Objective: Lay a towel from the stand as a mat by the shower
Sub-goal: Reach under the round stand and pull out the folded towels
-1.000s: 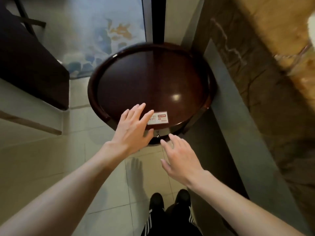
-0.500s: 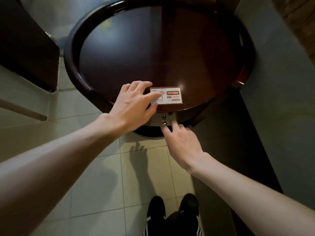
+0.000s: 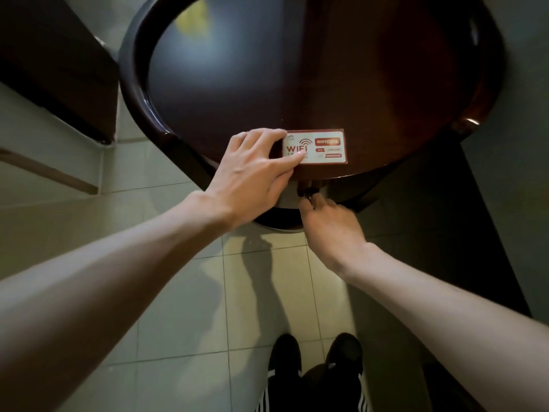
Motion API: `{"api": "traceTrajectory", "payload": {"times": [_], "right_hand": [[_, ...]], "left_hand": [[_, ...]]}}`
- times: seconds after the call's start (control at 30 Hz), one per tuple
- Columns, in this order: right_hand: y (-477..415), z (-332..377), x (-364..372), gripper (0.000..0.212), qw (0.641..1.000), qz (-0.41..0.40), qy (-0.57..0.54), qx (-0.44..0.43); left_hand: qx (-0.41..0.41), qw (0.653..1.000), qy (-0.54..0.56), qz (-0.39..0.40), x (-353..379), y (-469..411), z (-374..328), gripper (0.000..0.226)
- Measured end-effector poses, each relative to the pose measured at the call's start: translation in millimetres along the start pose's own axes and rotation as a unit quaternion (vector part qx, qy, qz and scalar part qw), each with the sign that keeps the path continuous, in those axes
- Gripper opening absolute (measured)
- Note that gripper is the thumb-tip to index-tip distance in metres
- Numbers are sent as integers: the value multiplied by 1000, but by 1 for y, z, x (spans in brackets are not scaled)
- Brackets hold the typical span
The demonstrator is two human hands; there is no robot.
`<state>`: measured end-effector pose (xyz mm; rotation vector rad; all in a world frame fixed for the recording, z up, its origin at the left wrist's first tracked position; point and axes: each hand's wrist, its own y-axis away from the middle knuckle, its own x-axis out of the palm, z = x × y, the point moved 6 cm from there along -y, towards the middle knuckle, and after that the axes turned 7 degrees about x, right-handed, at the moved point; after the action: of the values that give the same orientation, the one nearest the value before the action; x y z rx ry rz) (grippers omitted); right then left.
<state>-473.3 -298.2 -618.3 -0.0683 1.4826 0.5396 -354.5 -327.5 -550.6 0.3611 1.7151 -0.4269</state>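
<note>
A round dark wooden stand (image 3: pixel 297 69) with a raised rim fills the upper half of the head view. My left hand (image 3: pixel 252 173) rests flat on its near edge, fingertips on a red and white WIFI sticker (image 3: pixel 326 147). Below the top, my right hand (image 3: pixel 329 230) reaches under the edge with its fingertips pinching a small metal knob (image 3: pixel 306 191) on the stand's front. No towel is in view; the inside of the stand is hidden.
A dark cabinet (image 3: pixel 53 60) stands at the upper left, with a pale ledge below it. A dark panel (image 3: pixel 445 233) runs along the right of the stand. My black shoes (image 3: pixel 315 361) stand on pale floor tiles (image 3: pixel 178 322).
The view has moved closer to the stand and tilted down. My left hand settled onto the top by the sticker. My right hand moved up from mid-air to the knob under the edge.
</note>
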Motion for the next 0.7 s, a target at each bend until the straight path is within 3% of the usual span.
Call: {"api": "traceTrajectory", "payload": {"times": [0.7], "right_hand": [[50, 7, 18, 40, 1000, -6, -6, -24]], "left_hand": [[-10, 1000, 8, -6, 3, 6, -8, 44]]}}
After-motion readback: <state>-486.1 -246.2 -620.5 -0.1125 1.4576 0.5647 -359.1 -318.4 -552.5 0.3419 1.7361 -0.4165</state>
